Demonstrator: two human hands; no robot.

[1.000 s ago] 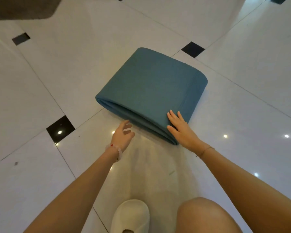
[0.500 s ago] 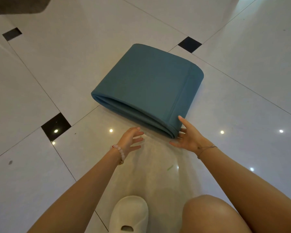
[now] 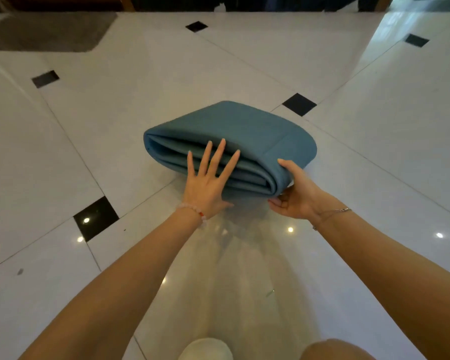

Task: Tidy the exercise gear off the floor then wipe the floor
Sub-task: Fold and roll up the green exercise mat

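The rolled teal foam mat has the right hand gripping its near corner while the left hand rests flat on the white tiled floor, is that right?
Not quite: the head view shows the left hand pressing its straight, spread fingers against the layered edge of the rolled teal foam mat, not the white tiled floor. The right hand does grip its near corner.

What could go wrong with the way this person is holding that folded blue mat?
The folded mat could spring open: only the right hand grips one corner, while the left hand merely presses flat against the loose layers. The tiled floor looks glossy, so the mat may slide away, or the slippered foot might slip.
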